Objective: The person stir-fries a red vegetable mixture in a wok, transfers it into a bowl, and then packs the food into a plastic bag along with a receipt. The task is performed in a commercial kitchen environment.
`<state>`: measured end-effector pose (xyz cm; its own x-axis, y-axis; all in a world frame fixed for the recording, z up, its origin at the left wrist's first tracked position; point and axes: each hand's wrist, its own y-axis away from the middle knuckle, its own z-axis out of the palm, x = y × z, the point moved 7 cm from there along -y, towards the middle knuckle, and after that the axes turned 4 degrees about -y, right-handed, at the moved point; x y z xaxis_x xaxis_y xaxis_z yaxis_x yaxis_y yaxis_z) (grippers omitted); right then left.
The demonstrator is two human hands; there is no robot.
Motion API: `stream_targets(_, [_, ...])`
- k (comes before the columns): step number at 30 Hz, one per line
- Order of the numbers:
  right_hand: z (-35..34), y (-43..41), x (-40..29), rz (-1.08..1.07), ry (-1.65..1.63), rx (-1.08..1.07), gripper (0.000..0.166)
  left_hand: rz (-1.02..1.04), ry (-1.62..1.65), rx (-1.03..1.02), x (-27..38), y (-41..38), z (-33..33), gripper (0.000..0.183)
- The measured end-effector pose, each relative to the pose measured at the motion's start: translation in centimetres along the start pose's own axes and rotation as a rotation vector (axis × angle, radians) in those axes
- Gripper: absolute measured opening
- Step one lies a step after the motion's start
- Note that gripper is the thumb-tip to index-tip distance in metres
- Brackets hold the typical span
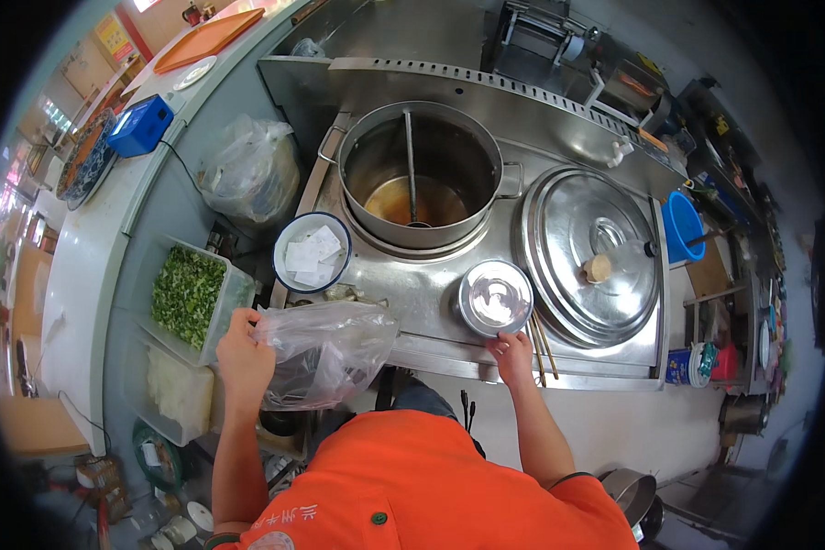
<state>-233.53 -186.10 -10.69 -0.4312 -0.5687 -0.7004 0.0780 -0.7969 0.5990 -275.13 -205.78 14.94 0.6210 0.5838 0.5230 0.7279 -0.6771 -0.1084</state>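
Note:
My left hand (pixel 245 350) pinches the rim of a clear plastic bag (pixel 330 350), which hangs over the near edge of the steel counter. With its fingertips, my right hand (pixel 512 354) touches the near rim of a round steel container with a shiny top (pixel 496 298); whether it grips it I cannot tell. Two wooden chopsticks (pixel 543 347) lie just right of that container. A deep steel pot (pixel 419 234) holds a little brown liquid and a long-handled ladle (pixel 410 165). Left of it, a blue-rimmed white bowl (pixel 282 275) contains paper slips.
Chopped greens (pixel 188 295) fill a plastic tub at the left, beside a tub of pale food (pixel 177 388). A large steel lid (pixel 591 254) with a corked clear bottle (pixel 619 261) on it covers the right side. A stuffed plastic bag (pixel 251 172) stands behind the bowl.

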Motion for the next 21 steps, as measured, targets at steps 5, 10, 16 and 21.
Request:
stream_targets(5, [0.0,-3.7,-2.7,-0.255,0.096,-0.019,0.016,-0.258,0.179,-0.016,-4.5,-0.8,-1.8,0.019])
stream_targets(10, [6.3,1.0,-7.7,-0.211,0.323,-0.266,0.032,-0.422,0.355,0.204,-10.4,-0.7,-11.9,0.017])
stream_targets(16, [24.5,13.5,-8.4,-0.134,0.198,-0.68,0.041,-0.579,0.32,0.659,-19.9,-0.8,-28.5,0.034])
stream_targets(21, [44.4,28.1,-1.4,0.203,0.13,-1.167,0.04,-0.662,-0.044,0.824,-32.9,-1.3,-35.4,0.054])
